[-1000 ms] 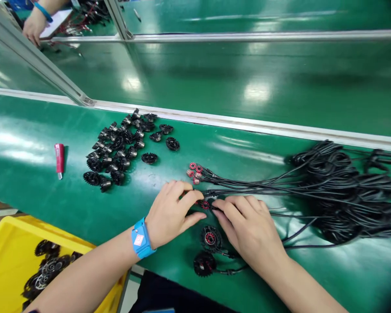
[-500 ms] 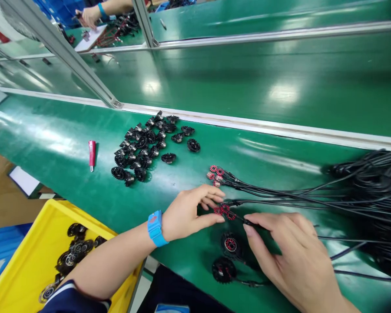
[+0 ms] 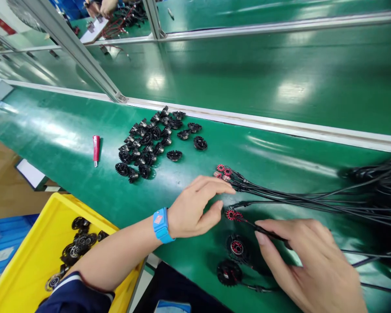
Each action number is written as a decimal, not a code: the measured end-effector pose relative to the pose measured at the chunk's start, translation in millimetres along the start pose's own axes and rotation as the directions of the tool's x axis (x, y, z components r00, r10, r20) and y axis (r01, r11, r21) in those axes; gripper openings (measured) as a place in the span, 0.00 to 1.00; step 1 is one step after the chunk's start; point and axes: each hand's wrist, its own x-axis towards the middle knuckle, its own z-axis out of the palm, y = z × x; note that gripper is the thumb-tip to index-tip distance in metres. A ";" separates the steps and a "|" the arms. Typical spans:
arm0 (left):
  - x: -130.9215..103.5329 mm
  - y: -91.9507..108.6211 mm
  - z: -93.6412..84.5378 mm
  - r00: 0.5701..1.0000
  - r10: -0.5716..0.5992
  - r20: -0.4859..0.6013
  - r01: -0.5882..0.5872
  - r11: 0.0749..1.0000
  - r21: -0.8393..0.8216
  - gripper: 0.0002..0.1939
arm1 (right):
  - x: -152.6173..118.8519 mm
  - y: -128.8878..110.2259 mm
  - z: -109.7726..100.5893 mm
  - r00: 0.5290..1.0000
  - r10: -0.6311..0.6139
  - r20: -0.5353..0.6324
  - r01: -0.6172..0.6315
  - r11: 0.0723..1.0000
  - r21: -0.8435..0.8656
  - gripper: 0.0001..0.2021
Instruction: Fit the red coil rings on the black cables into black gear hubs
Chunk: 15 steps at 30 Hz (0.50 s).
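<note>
My right hand [image 3: 309, 256] pinches a black cable [image 3: 270, 234] between thumb and forefinger. At that cable's end are small red toothed rings, like motor stators [image 3: 231, 214], just above the green bench. My left hand [image 3: 198, 208], with a blue wrist strap [image 3: 162, 225], hovers left of these rings. Its thumb and fingers are apart and hold nothing. Close behind lies a bunch of cables with more red stators [image 3: 227, 172] at their ends. Nearer to me are two black toothed discs [image 3: 230, 273] with cables attached; one has a red stator [image 3: 236, 248] seated in it.
Several black toothed hubs [image 3: 146, 138] are heaped mid-bench, left of a white rail [image 3: 247, 122]. A red-handled tool [image 3: 96, 148] lies farther left. A yellow bin [image 3: 35, 234] holds black parts. Coiled cables [image 3: 387, 182] fill the right side. Another person's hands [image 3: 108, 8] work beyond the frame.
My left thumb and fingers have drawn away from the red stators and now stand apart to the left. My right hand still pinches the cable. The whole view has shifted slightly.
</note>
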 end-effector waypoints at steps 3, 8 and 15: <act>-1.6 9.2 -0.2 0.972 -0.115 0.203 0.183 0.916 -0.357 0.19 | -3.4 -3.5 -6.8 0.997 0.075 -0.028 -0.073 0.994 0.076 0.05; -5.3 12.4 4.2 0.912 -0.281 0.300 0.410 0.573 -0.710 0.10 | -7.2 -10.3 -11.3 0.986 0.143 -0.079 -0.130 0.980 0.153 0.05; -7.5 20.5 3.3 0.868 -0.323 0.378 0.486 0.394 -0.780 0.13 | 6.7 -15.8 -9.3 0.998 0.020 -0.057 -0.017 0.998 0.060 0.15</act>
